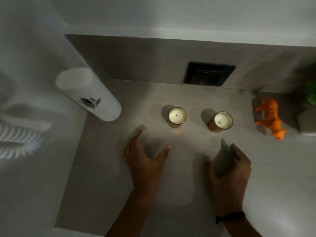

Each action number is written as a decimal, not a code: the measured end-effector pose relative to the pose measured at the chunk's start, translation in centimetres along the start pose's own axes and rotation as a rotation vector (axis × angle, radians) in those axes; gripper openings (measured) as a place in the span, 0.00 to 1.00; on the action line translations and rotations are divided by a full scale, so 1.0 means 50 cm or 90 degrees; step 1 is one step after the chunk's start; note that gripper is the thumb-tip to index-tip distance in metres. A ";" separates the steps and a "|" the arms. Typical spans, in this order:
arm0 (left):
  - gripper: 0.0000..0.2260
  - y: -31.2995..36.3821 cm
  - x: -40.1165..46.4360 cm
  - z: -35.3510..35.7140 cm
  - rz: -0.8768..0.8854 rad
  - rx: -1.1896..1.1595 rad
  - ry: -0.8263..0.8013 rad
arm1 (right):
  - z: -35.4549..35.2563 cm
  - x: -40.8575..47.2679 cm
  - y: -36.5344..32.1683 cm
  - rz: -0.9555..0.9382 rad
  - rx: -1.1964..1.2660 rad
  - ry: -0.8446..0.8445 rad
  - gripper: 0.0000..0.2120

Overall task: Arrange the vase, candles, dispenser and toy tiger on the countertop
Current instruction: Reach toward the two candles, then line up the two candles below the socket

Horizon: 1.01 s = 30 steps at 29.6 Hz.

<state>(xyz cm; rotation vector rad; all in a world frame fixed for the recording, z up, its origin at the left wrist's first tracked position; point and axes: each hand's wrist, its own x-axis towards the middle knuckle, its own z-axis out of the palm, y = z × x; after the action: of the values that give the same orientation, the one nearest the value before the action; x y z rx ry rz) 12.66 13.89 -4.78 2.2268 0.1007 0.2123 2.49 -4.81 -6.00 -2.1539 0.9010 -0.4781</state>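
Currently, both hands are being held just above the grey worktop [106, 177], empty and apart from every object. On the left hand [143, 161] the grip is being kept wide, thumb splayed from the fingers, with nothing in it; on the right hand [229, 173] the grip is likewise being kept open and loosely curved around nothing. A dark band [230, 218] is being worn on the right wrist.

Two candles in brownish glass jars are being seen upright beyond the hands: the left candle [177, 116] ahead of the left hand, the right candle [222, 121] ahead of the right hand, the two standing well apart. An orange toy tiger [268, 117] is being seen further right, near a pale vase [306, 122] with green leaves at the frame's edge. A white cylindrical dispenser [89, 94] is being seen at the far left of the worktop, beside the wall. A black socket plate [209, 73] is being shown on the back wall.
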 end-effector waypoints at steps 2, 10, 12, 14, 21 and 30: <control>0.40 0.034 0.011 0.037 -0.004 0.066 -0.038 | 0.004 0.037 -0.015 0.069 0.082 0.043 0.41; 0.27 0.094 0.075 0.135 -0.015 0.163 -0.023 | 0.046 0.157 -0.038 0.032 0.085 0.045 0.30; 0.27 0.098 0.087 0.146 -0.013 0.171 -0.023 | 0.054 0.175 -0.041 0.029 0.090 0.033 0.29; 0.26 0.102 0.103 0.157 -0.003 0.172 -0.019 | 0.062 0.195 -0.044 0.023 0.091 0.022 0.28; 0.25 0.115 0.155 0.186 0.005 0.180 -0.035 | 0.084 0.268 -0.053 0.010 0.083 0.006 0.29; 0.26 0.116 0.184 0.206 0.009 0.177 -0.046 | 0.098 0.300 -0.048 -0.003 0.075 0.017 0.31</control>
<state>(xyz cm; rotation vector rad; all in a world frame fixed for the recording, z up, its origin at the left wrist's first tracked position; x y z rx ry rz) 23.61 3.68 -5.40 2.5099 0.0795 0.1314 16.65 -12.14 -6.62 -2.0476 0.8600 -0.5498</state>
